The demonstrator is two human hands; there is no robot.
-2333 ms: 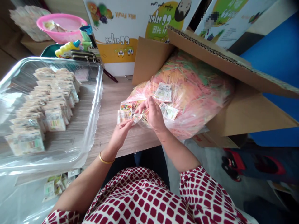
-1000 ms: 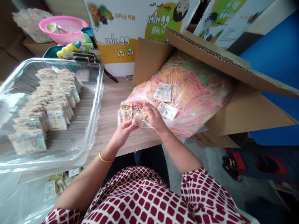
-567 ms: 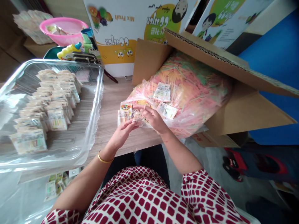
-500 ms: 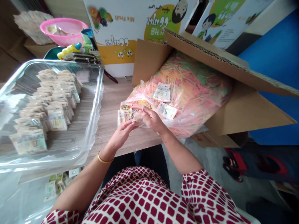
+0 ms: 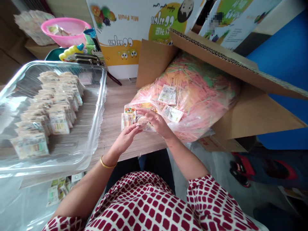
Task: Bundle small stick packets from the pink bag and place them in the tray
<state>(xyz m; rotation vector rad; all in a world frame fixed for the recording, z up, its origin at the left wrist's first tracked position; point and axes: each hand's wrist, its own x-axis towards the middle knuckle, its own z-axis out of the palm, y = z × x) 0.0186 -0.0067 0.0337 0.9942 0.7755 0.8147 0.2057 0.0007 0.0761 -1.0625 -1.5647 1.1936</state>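
My left hand (image 5: 127, 136) pinches the edge of a small clear packet (image 5: 143, 121), partly hidden between my hands. Just right of it hovers my right hand (image 5: 155, 121), its fingers stretched out and apart; whether they touch the packet I cannot tell. Beside my left fingertips lie a printed sachet (image 5: 127, 120) and, behind it, a sachet with a fruit picture (image 5: 130, 110). A big clear bag of thin pink, orange and green sticks (image 5: 202, 86) leans out of an open carton. On that bag rest a sachet (image 5: 167, 94) and another sachet (image 5: 172, 114).
At left a clear plastic tray (image 5: 97, 128) holds rows of filled sachets (image 5: 59, 123). Behind it stand a pink basin (image 5: 69, 40), a yellow bottle (image 5: 71, 53) and a dark pouch (image 5: 88, 60). Carton flaps (image 5: 260, 112) jut out at right. A printed box (image 5: 120, 30) stands at the back.
The fingers of my right hand have opened out and straightened. My left hand stays in place with its pinch on the packet.
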